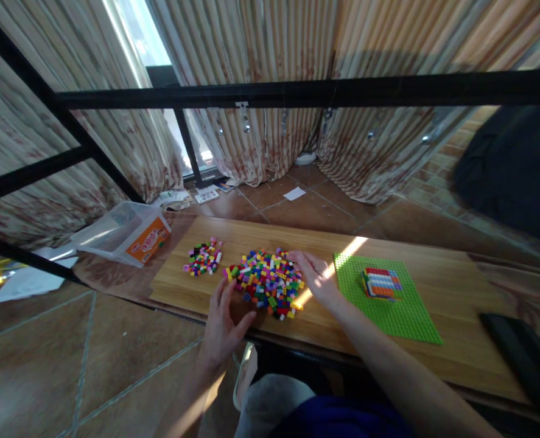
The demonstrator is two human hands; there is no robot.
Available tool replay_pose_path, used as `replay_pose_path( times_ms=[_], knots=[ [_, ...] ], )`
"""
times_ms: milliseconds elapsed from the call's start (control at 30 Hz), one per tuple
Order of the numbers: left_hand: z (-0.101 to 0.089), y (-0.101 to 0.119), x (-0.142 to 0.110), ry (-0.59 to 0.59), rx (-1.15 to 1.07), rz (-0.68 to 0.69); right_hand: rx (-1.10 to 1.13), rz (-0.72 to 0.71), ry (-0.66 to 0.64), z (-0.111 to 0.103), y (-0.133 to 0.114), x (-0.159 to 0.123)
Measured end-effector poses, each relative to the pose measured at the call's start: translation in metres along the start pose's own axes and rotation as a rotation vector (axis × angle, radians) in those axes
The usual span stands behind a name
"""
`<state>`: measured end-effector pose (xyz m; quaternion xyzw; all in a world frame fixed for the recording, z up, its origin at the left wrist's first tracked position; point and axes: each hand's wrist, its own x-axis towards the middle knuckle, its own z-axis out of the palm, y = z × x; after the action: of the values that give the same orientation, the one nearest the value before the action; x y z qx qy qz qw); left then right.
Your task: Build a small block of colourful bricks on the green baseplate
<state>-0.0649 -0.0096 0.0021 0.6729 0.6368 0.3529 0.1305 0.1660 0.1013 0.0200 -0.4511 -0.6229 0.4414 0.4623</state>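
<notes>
A pile of small mixed-colour toy building bricks (270, 281) lies on the wooden board in front of me. My left hand (224, 322) is at the pile's left edge, thumb spread away from the fingers. Its fingertips reach the yellow bricks there, and nothing shows in its grasp. At the pile's upper right edge is my right hand (314, 274), its fingers stretched out over the outer bricks; I see no brick held. A smaller brick heap (204, 258) lies to the left. On the right, a layered block of bricks (382, 283) stands on a green baseplate (404, 319).
A clear plastic box (109, 234) with an orange label stands beyond the board's left end. A dark flat object (520, 359) lies at the right. A black metal bar (270, 94) crosses above the far side, before striped curtains (274, 140).
</notes>
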Motion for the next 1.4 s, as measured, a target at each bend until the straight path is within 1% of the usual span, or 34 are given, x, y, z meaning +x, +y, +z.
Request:
replay_pose_path(
  times_ms=[67,100,200,300,400,533,667,767,900,1033,1133,1233,1300,1400],
  knots=[
    [0.002,0.006,-0.012,-0.033,0.092,0.009,-0.164,-0.009,0.063,-0.011,0.002,-0.021],
    [0.005,0.009,-0.017,-0.042,0.123,0.016,-0.253,0.002,0.07,-0.016,0.004,-0.032],
    [0.016,0.02,-0.026,-0.049,0.168,0.017,-0.44,0.039,0.029,-0.024,0.011,-0.064],
    [0.029,0.028,-0.03,-0.046,0.201,-0.021,-0.568,0.033,-0.038,-0.022,0.013,-0.087],
    [0.035,0.033,-0.03,-0.036,0.228,-0.048,-0.706,0.025,-0.086,-0.014,0.011,-0.097],
    [0.031,0.031,-0.025,-0.038,0.209,-0.047,-0.849,-0.017,-0.125,-0.001,0.007,-0.095],
    [0.03,0.023,-0.021,0.003,0.175,-0.047,-0.907,-0.015,-0.112,0.01,0.009,-0.09],
    [0.035,0.022,-0.019,0.028,0.162,-0.076,-0.911,-0.041,-0.112,0.016,0.012,-0.088],
    [0.044,0.027,-0.015,0.035,0.122,-0.099,-0.916,-0.096,-0.129,0.024,0.012,-0.084],
    [0.05,0.029,-0.009,0.053,0.106,-0.088,-0.917,-0.086,-0.148,0.029,0.007,-0.077],
    [0.053,0.025,-0.005,0.089,0.079,-0.041,-0.859,-0.101,-0.112,0.031,0.007,-0.071],
    [0.057,0.022,0.001,0.122,0.045,-0.002,-0.724,-0.195,-0.057,0.035,0.012,-0.062],
    [0.059,0.021,0.007,0.142,0.031,0.003,-0.63,-0.25,-0.024,0.038,0.014,-0.052],
    [0.059,0.021,0.015,0.164,0.005,-0.005,-0.541,-0.288,0.017,0.041,0.013,-0.039]
  ],
)
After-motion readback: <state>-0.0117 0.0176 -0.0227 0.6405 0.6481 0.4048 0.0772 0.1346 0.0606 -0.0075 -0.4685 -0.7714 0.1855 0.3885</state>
